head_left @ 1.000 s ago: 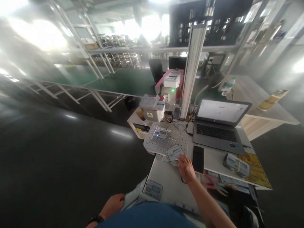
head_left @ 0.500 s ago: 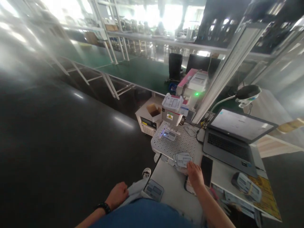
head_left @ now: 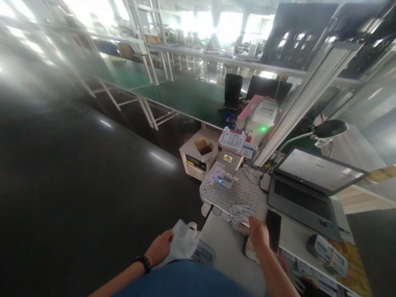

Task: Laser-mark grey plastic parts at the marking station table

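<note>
My left hand is closed on a corner of a thin, translucent white bag or sheet, which hangs open beside the table's near left edge. My right hand is pinched at the right edge of a loose stack of thin grey panels. Its fingertips seem to grip a top panel, whose near edge looks raised. Another grey panel lies under a small blue light on the perforated metal plate. One more panel rests at the table's near left corner, partly hidden by the white bag.
A dark phone lies right of my right hand, with an open laptop beyond. A banded bundle of panels sits at the right. Behind the perforated plate stand a machine with a warning label and an open cardboard box.
My left hand has risen slightly and moved right, and the white bag has spread out into view. My right hand stays at the stack, where the top panel has shifted and tilted. The view has turned slightly.
</note>
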### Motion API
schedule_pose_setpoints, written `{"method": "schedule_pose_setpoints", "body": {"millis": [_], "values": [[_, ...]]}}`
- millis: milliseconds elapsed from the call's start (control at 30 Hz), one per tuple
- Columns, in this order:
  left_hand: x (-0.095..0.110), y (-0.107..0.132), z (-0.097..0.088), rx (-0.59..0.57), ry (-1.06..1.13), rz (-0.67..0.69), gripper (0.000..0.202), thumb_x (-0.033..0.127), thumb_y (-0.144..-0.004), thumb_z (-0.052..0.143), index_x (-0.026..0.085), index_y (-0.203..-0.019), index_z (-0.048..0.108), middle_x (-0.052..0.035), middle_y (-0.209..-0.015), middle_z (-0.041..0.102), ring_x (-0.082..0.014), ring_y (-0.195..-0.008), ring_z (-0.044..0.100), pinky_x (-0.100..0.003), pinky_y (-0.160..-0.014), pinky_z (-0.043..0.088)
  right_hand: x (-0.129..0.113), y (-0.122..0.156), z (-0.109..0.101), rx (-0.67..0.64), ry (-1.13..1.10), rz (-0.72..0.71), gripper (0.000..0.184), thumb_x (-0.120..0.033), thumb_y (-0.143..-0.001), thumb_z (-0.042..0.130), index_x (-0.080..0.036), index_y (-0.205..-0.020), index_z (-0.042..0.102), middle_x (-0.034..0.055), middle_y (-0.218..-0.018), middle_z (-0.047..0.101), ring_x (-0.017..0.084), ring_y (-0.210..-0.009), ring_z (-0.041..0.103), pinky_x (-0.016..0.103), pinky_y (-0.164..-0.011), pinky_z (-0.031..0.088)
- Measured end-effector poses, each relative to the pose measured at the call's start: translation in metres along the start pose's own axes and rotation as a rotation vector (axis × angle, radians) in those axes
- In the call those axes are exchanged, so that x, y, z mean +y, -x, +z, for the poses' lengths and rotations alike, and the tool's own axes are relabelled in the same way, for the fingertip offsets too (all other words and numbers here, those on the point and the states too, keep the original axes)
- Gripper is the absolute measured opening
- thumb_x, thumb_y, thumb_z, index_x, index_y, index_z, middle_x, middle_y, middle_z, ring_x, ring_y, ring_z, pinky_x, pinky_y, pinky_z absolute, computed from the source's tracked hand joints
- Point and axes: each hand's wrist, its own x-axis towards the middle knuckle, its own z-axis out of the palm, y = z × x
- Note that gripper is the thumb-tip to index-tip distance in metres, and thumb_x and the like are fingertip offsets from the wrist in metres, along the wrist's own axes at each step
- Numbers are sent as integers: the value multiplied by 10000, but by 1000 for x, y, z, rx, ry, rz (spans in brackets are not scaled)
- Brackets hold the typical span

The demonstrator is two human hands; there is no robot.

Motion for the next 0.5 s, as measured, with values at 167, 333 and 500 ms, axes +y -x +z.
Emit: {"method": "schedule_pose_setpoints", "body": {"millis": [167, 333, 500], "values": [[3, -3, -10, -64, -34, 6, 307, 456, -919, 541, 162, -896, 626, -5, -819, 639, -170, -807, 616, -379, -818, 499, -1, 1, 6, 30, -19, 43, 354, -140, -957, 341, -193, -1007, 687, 81, -821, 744, 238, -804, 705, 317, -704, 440], [8, -13, -21, -111, -89, 34, 323, 464, -922, 537, 155, -894, 629, -10, -834, 652, -163, -792, 623, -373, -798, 512, -1, 1, 15, 61, -45, 65, 362, -149, -954, 343, -198, -1020, 695, 73, -839, 753, 230, -797, 706, 299, -681, 436], [21, -21, -33, -73, -197, 121, 262, 394, -930, 555, 150, -978, 638, -23, -891, 674, -167, -833, 652, -380, -808, 540, -2, 4, 19, 110, -71, 74, 339, -145, -945, 371, -195, -997, 702, 60, -824, 752, 228, -778, 702, 298, -687, 451]]}}
